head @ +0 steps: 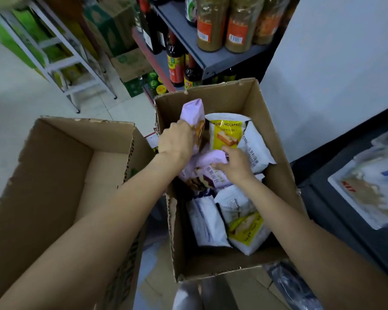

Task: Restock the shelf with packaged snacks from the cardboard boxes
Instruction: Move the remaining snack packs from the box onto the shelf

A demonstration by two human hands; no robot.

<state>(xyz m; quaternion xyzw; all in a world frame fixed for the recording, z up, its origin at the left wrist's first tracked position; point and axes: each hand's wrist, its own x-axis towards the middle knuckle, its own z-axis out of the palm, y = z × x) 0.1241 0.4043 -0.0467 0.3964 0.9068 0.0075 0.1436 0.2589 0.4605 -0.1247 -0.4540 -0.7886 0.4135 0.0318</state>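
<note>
Left hand (176, 139) grips purple packet (194, 113); right hand (235, 165) seemingly pinches another inside box (276, 139).

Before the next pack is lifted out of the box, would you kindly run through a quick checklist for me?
1. Left hand grips upright purple pack: ok.
2. Right hand pinches second purple pack: ok.
3. Both packs clear of the snack box: not ok, lower ends inside.
4. Yellow cake pack out of the way: cannot tell.
5. Free spot on the shelf: cannot tell.
</note>
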